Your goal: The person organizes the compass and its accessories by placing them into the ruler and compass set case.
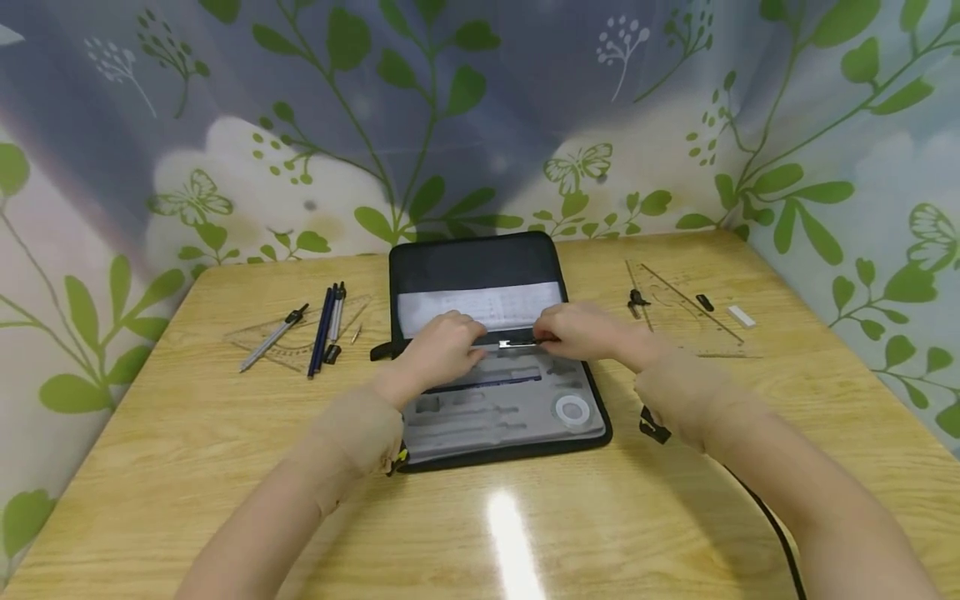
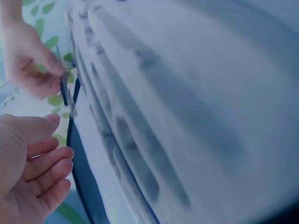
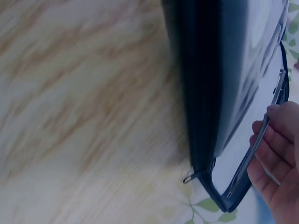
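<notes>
A black zip case (image 1: 498, 458) lies opened out on the table, its grey moulded tray (image 1: 450, 446) facing up. Between thumb and fingers my right hand (image 1: 581, 331) pinches a slim metal instrument with a dark part (image 3: 256, 144), held above the case's fold; its exact kind is unclear. Close to the instrument's other end is my left hand (image 1: 446, 342). In the left wrist view the fingers of this left hand (image 2: 35, 163) are loosely bent, with nothing between them. A dark blue pencil-like stick (image 1: 487, 384) and a white ring (image 1: 572, 411) sit in the tray.
On the left lie a silver compass (image 1: 273, 337), dark blue pencils (image 1: 322, 331) and a clear set square (image 1: 243, 337). To the right are another set square (image 1: 693, 302), a black piece (image 1: 704, 302) and a white eraser (image 1: 742, 316). A black cable (image 1: 776, 525) runs below my right arm.
</notes>
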The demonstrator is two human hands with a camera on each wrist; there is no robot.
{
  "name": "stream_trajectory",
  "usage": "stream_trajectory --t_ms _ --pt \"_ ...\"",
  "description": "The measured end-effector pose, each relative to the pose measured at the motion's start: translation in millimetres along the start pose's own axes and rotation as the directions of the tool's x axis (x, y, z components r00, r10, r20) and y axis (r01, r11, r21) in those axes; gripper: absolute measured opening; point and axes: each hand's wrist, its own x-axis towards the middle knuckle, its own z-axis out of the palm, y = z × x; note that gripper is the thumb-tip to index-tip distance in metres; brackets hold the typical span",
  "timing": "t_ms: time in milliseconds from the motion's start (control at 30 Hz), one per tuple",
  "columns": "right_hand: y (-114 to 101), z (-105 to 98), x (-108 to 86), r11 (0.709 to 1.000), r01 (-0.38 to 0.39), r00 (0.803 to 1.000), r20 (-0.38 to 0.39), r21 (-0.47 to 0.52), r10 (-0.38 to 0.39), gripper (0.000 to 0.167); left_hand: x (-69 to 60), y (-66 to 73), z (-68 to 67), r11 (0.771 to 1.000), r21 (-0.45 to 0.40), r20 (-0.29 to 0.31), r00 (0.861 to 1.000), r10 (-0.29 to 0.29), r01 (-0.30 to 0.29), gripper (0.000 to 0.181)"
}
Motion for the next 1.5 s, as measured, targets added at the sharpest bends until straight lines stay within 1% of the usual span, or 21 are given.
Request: stream_trajectory --t_ms 133,300,433,600,700,800,867,933,1033,1133,1233,1333,1500 --pt "-4.2 4.9 2.8 1.0 0.012 1.0 -0.002 0.025 -0.012 0.009 10.7 5.8 7.3 1.0 -0.022 0.028 1.0 0.007 -0.006 0.018" --pt "-6.6 7.9 3.0 1.0 0.008 1.0 -0.014 0.029 -0.008 0.008 16.6 11.2 13.3 0.999 -0.034 0.045 0.999 0.014 -0.013 0.005" --pt "-6.0 9.4 2.8 0.999 0.035 0.998 -0.045 0.025 -0.034 0.008 19.5 12.5 15.1 1.0 -0.023 0.04 0.999 0.015 -0.015 0.013" --pt "-7.1 9.6 5.9 0.998 0.063 0.996 -0.064 0.028 -0.062 0.008 21.7 8.8 13.4 1.0 -0.011 0.078 0.997 0.007 -0.007 0.019" --pt "-8.5 9.9 9.1 0.998 0.059 0.997 -0.051 0.033 -0.057 0.009 20.9 6.1 11.3 1.0 0.004 0.088 0.996 0.003 -0.003 0.021" --pt "-8.6 11.6 11.2 0.997 0.047 0.999 -0.019 0.055 -0.046 0.011 20.0 4.1 10.2 1.0 0.013 0.104 0.995 -0.004 0.003 0.02" --pt "-8.0 13.3 11.3 0.997 0.037 0.999 0.003 0.072 -0.038 0.011 19.9 3.5 10.1 1.0 0.015 0.13 0.991 -0.009 0.007 0.018" --pt "-6.8 15.1 10.9 0.996 0.037 0.999 0.008 0.085 -0.038 0.011 20.5 3.1 10.4 1.0 0.015 0.155 0.988 -0.013 0.011 0.016" --pt "-4.1 18.1 10.0 0.995 0.047 0.999 -0.017 0.084 -0.046 0.01 22.0 2.9 11.4 0.999 0.036 0.178 0.984 -0.028 0.022 0.014" --pt "-2.1 19.5 8.1 0.995 0.06 0.997 -0.045 0.08 -0.056 0.01 22.8 3.4 12.3 0.997 0.06 0.19 0.98 -0.062 0.051 0.013" --pt "-0.7 19.8 5.8 0.994 0.065 0.997 -0.056 0.085 -0.06 0.01 22.6 3.6 12.6 0.995 0.06 0.201 0.975 -0.091 0.081 0.012" --pt "0.3 20.6 3.3 0.992 0.077 0.995 -0.072 0.103 -0.07 0.01 22.3 3.7 12.4 0.995 0.048 0.204 0.974 -0.094 0.086 0.012" --pt "1.1 21.9 0.1 0.989 0.098 0.988 -0.128 0.115 -0.083 0.01 22.9 4.0 9.8 0.996 0.066 0.205 0.976 -0.072 0.06 0.015"
